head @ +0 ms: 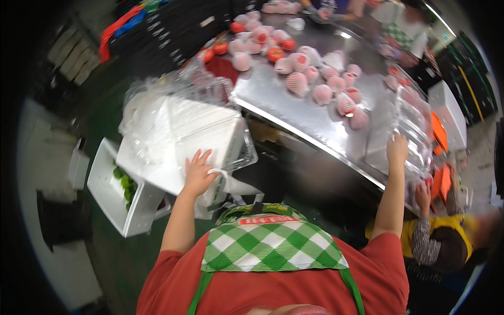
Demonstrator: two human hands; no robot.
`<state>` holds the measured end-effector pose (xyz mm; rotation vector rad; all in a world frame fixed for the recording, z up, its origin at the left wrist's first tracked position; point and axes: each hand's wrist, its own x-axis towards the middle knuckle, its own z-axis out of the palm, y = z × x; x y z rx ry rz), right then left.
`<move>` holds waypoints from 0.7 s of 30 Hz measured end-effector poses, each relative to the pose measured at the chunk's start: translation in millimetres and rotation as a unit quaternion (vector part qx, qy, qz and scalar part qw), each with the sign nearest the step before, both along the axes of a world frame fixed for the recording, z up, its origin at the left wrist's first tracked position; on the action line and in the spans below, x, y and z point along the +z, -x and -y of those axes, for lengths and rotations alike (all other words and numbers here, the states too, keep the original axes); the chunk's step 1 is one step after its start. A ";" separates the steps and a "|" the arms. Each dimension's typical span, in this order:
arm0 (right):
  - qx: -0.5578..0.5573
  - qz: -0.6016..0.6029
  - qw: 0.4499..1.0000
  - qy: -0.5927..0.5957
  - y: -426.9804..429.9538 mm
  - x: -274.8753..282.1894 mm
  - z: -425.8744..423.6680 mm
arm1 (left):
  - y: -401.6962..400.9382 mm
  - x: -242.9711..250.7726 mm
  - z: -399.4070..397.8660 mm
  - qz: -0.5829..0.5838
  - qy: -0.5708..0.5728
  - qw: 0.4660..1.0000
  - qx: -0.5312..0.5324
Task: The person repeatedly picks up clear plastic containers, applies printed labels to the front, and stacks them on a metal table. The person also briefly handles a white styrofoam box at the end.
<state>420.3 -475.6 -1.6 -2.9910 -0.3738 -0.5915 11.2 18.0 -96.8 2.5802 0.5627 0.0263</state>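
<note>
My left hand point(198, 173) rests with spread fingers on a white foam box point(151, 163) at left, beside a white strap. Clear plastic bags point(143, 118) and clear plastic trays point(246, 151) lie on and behind that box. At right my right hand point(397, 149) grips the near edge of a clear plastic clamshell tray point(413, 134) at the steel table's end. Between my hands, farther off, many tomatoes in pink foam nets point(323, 94) lie on the steel table point(271, 100); a few bare red tomatoes point(275, 54) are among them.
A foam box point(104, 189) with green produce stands at lower left. Orange containers point(441, 183) are at far right. A co-worker in a yellow vest point(427, 236) reaches in at right; others with gloves point(321, 15) work across the table. Black crates point(464, 75) stand behind them.
</note>
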 end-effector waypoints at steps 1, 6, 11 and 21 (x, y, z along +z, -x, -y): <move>0.044 0.058 0.997 -0.032 16.3 -2.9 -29.9 | 0.0 0.9 0.0 -0.003 -0.008 1.000 0.002; 0.251 -0.374 0.828 -0.334 114.6 -81.2 -200.0 | 1.3 -4.3 -7.6 0.037 0.028 0.999 -0.028; 0.173 -0.652 0.597 -0.434 197.5 -121.7 -333.8 | 43.8 1.8 -21.8 0.098 0.103 0.977 0.159; 0.340 -0.481 0.773 -0.235 158.4 -149.2 -408.0 | 95.7 -21.9 9.6 0.221 0.215 0.929 0.204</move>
